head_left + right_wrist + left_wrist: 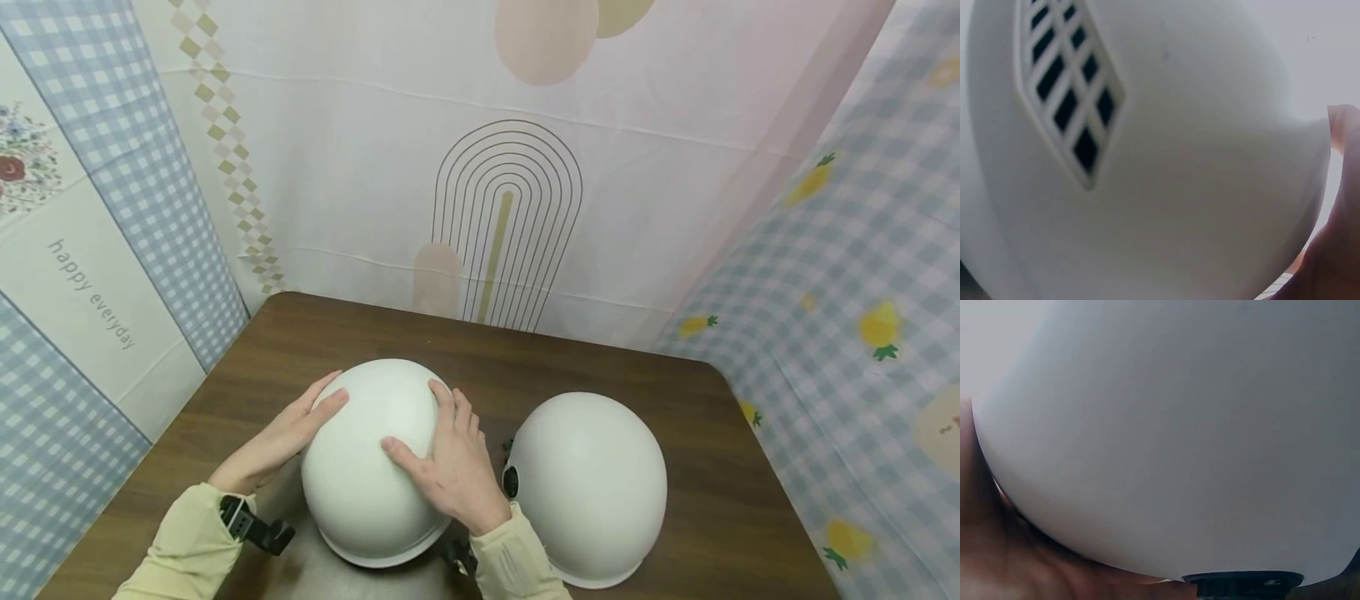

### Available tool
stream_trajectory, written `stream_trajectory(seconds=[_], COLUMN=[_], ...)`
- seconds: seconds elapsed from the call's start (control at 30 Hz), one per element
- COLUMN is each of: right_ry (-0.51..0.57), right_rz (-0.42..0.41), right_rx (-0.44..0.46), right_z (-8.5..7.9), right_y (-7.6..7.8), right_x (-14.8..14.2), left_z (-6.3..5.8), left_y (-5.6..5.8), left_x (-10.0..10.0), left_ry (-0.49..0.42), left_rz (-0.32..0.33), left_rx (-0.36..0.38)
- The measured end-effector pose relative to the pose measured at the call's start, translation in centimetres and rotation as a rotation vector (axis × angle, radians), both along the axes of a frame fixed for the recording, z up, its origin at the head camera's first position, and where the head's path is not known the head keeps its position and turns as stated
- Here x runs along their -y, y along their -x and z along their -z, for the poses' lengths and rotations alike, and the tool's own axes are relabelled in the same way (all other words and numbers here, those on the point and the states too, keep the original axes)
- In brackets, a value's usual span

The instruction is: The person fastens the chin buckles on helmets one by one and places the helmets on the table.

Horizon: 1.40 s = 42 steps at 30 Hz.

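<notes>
A white, smooth, dome-shaped helmet (375, 450) is held between both hands near the front of the table. My left hand (288, 433) grips its left side, thumb over the near surface and fingers partly hidden behind. On the right side, my right hand (457, 467) holds it with spread, bent fingers and the thumb across the front. A black round piece (1244, 581) shows on the shell in the left wrist view. The right wrist view shows a vent grille (1072, 94) with dark openings. Whether the rim touches the table cannot be told.
A second white helmet (592, 483) with a black round piece on its left side lies just right of my right forearm. The brown wooden table (720, 500) is bordered by a patterned cloth (360, 192) behind and checked cloths on both sides.
</notes>
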State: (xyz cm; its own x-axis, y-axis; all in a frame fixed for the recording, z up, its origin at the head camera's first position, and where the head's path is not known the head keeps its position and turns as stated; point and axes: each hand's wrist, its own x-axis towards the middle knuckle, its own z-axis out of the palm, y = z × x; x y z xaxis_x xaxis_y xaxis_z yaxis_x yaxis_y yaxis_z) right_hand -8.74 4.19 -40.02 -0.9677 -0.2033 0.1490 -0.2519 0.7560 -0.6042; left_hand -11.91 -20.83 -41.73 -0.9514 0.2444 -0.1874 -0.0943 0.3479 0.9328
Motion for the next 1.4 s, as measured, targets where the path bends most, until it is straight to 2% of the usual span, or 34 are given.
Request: stream_trajectory(seconds=[0.53,0.9,1.4], right_ry=[0.035,0.058,0.083], right_rz=[-0.007,-0.012,-0.010], right_rx=[0.036,0.056,0.080], right_z=[0.8,1.2,1.8], right_y=[0.4,0.7,0.9], right_x=[-0.3,-0.2,-0.3], left_z=[0.3,0.7,0.5], left_y=[0.2,0.4,0.2], left_x=[0.0,0.0,-0.1], left_ry=[0.029,0.075,0.082], left_rz=[-0.009,-0.047,-0.035], left_rx=[-0.006,-0.041,-0.016])
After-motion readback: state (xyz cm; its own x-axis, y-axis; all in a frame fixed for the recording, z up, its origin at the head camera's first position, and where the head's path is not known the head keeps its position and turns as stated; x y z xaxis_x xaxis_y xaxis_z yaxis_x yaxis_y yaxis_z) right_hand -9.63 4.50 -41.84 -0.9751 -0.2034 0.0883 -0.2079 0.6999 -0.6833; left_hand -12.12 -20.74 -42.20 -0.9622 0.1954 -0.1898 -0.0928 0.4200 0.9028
